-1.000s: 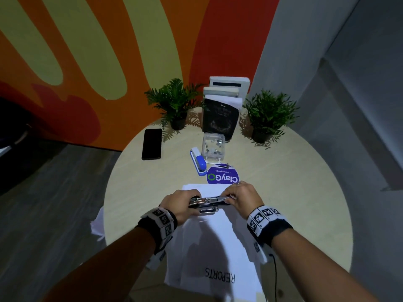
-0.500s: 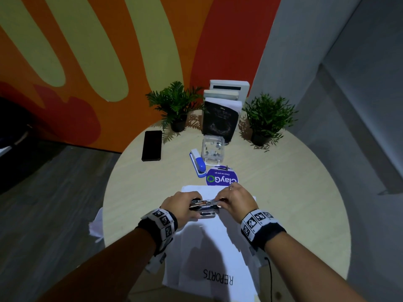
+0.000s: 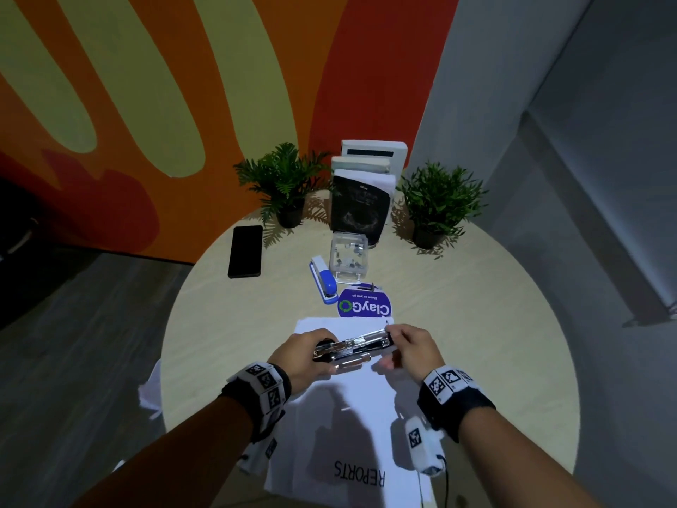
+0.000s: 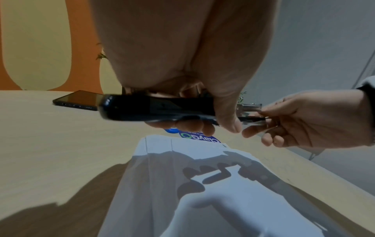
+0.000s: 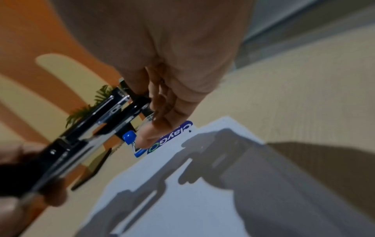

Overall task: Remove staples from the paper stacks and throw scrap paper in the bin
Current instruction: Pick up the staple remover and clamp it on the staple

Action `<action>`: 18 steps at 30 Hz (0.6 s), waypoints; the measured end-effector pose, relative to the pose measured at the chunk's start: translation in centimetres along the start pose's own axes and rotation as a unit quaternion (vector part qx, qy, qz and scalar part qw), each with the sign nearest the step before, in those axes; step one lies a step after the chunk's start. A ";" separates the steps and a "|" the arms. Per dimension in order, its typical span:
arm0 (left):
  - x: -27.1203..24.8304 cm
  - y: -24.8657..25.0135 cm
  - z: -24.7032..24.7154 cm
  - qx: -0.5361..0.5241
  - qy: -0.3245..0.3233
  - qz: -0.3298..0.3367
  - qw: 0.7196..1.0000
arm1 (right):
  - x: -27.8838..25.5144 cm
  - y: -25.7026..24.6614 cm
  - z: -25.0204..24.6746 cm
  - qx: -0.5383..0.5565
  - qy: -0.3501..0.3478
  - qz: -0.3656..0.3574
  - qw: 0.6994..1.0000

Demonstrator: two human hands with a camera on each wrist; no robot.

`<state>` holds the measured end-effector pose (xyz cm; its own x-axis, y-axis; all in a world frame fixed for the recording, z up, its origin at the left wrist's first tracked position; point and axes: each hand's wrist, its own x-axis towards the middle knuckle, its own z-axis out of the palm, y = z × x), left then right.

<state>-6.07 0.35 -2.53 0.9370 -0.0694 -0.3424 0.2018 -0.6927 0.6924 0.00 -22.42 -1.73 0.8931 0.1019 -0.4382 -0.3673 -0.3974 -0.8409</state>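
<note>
A black and chrome stapler (image 3: 351,348) is held level just above the far end of a white paper stack (image 3: 351,434) printed "REPORTS". My left hand (image 3: 307,355) grips its rear half, fingers curled under the body (image 4: 158,109). My right hand (image 3: 410,346) pinches the stapler's front end, seen close in the right wrist view (image 5: 154,128). The stapler's arms (image 5: 97,128) look parted at the front. Whether a staple is caught there is too blurred to tell.
Beyond the stack lie a blue round "ClayGo" sign (image 3: 364,306), a blue stapler (image 3: 324,284), a clear plastic box (image 3: 348,256) and a black phone (image 3: 245,251). Two potted plants (image 3: 436,203) flank upright books at the back. Loose paper (image 3: 150,390) hangs off the round table's left edge.
Both hands stay on the stapler over the stack. Its right end has risen slightly, and my right fingers have shifted along the front tip.
</note>
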 end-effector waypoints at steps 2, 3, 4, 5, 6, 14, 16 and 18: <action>0.1 0.3 0.1 0.021 -0.024 0.016 0.999 | 0.0 0.3 0.4 0.088 0.011 0.028 0.996; 0.1 0.4 0.1 0.046 -0.034 0.016 0.998 | -0.1 0.4 0.4 0.109 0.024 0.032 0.993; 0.0 0.5 -0.2 0.078 -0.043 0.008 0.996 | -0.3 0.3 0.3 0.120 0.036 0.032 0.992; -0.1 0.5 -0.5 0.115 -0.049 -0.001 0.992 | -0.5 0.2 0.1 0.132 0.043 0.032 0.990; -0.2 0.5 -0.9 0.150 -0.050 -0.010 0.987 | -0.7 0.0 0.0 0.138 0.048 0.032 0.989; 0.3 3.1 -2.1 0.194 0.068 0.013 0.979 | -0.1 0.9 0.4 0.050 0.068 -0.013 0.996; 0.3 4.0 -1.9 0.150 0.101 0.012 0.983 | -0.2 0.7 0.5 0.045 0.068 -0.023 0.996; 0.4 4.8 -1.4 0.102 0.106 0.007 0.989 | -0.3 0.5 0.8 0.029 0.060 -0.052 0.996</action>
<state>-4.36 -2.01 1.56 0.9824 0.0569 -0.1780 0.1467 -0.8250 0.5458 -0.67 -21.87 -2.23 0.9502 0.0289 -0.3103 -0.2832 -0.3357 -0.8984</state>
